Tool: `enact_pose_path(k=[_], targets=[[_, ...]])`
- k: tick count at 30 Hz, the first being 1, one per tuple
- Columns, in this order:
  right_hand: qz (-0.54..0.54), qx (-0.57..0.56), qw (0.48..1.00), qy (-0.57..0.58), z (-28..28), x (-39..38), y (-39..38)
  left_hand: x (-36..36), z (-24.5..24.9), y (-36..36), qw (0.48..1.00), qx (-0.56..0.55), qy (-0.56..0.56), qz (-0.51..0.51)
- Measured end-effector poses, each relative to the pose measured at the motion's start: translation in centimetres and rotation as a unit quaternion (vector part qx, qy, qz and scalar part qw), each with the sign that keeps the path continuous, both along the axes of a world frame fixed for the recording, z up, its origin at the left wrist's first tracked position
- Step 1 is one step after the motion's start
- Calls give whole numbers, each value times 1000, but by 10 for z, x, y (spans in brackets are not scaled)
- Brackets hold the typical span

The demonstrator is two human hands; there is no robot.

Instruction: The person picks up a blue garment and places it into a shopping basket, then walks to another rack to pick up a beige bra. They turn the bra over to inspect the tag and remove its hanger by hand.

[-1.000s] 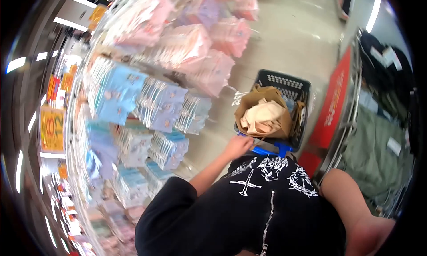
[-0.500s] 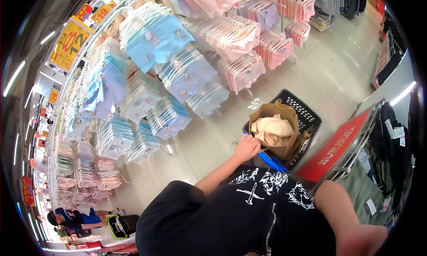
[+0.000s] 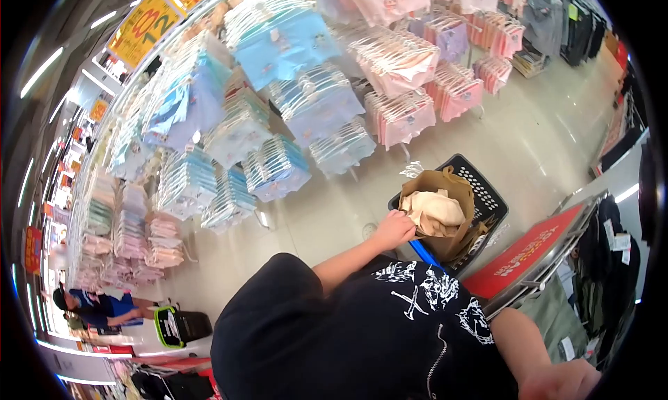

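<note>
My left hand [image 3: 395, 229] is closed around the blue handle [image 3: 426, 254] of a black shopping cart [image 3: 480, 186]. In the cart's basket stands an open brown paper bag [image 3: 456, 184] with a crumpled beige bundle [image 3: 433, 212] inside, close to my fingers. My right hand [image 3: 560, 382] hangs low at the lower right, near dark green clothes [image 3: 550, 316] on a rack. The picture edge cuts it off and its fingers do not show clearly.
Racks of pastel underwear on hangers, blue [image 3: 285, 49] and pink [image 3: 396, 59], fill the left and top. A red sign board [image 3: 525, 250] edges the clothing rack beside the cart. A person [image 3: 104, 309] with a green-rimmed black cart [image 3: 181, 326] is at lower left.
The view has shifted, so the racks and cart appear farther right. My left hand stays on the handle. My right hand shows more at the lower right.
</note>
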State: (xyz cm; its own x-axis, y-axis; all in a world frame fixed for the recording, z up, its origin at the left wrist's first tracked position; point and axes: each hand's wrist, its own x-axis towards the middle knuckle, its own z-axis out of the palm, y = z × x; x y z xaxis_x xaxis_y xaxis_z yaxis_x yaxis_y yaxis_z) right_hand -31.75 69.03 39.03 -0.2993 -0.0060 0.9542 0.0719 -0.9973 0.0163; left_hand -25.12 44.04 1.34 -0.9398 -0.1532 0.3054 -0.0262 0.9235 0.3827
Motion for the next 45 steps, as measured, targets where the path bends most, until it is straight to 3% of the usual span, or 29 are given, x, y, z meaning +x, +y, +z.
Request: enact_pose_path(k=[6,8,10,13,19,22,31,37,45], targets=[[153,159,975,-4,-1,-4,28,3,-7,5,1000,-4,19,15],[140,97,985,-30,-5,-1,19,6,-8,8,999,-1,39,20],[86,-34,995,-35,-9,3,-7,7,-7,11,999,11,39,22],[114,35,991,-56,-7,3,-10,8,-12,16,998,-9,59,28],[22,-51,997,-61,-5,-1,-20,3,-11,17,996,-3,76,34],[33,-72,994,-74,-7,1,-23,0,-13,16,996,-6,86,31],[7,-38,994,-102,-6,6,-21,2,-7,17,995,-5,90,33],[3,-88,993,-83,-4,0,-28,4,-6,18,995,-5,90,35],[-88,-160,983,17,-1,-19,-20,2,-12,17,994,4,104,25]])
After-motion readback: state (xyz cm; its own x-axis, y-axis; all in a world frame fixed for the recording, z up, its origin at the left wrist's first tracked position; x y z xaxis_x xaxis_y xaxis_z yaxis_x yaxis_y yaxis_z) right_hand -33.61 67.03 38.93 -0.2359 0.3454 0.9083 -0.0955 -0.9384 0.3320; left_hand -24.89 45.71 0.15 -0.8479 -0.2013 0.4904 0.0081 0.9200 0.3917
